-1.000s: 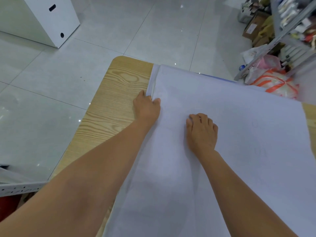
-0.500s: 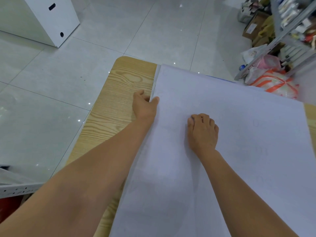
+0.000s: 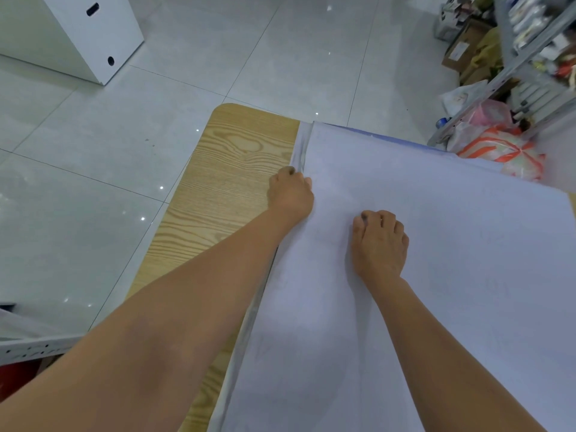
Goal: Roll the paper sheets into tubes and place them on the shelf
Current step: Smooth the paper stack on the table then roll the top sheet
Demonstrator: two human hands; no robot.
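Note:
A large pale sheet of paper (image 3: 452, 260) lies spread over the wooden table (image 3: 230, 169), with more sheets under it showing along its left edge. My left hand (image 3: 291, 194) pinches that left edge between thumb and fingers and lifts it slightly. My right hand (image 3: 378, 241) rests on top of the sheet a little to the right, fingers curled under with the knuckles and fingertips pressing down; nothing is inside it.
A metal shelf (image 3: 530, 57) packed with goods stands at the far right, with plastic bags (image 3: 498, 145) on the floor at its foot. A white cabinet (image 3: 81, 32) stands at the far left on the tiled floor. A white perforated rail (image 3: 28, 347) is at the near left.
My left hand has worked along the sheet's left edge, first drawing the edge right, then lifting it again. My right hand has stayed pressing in the same place.

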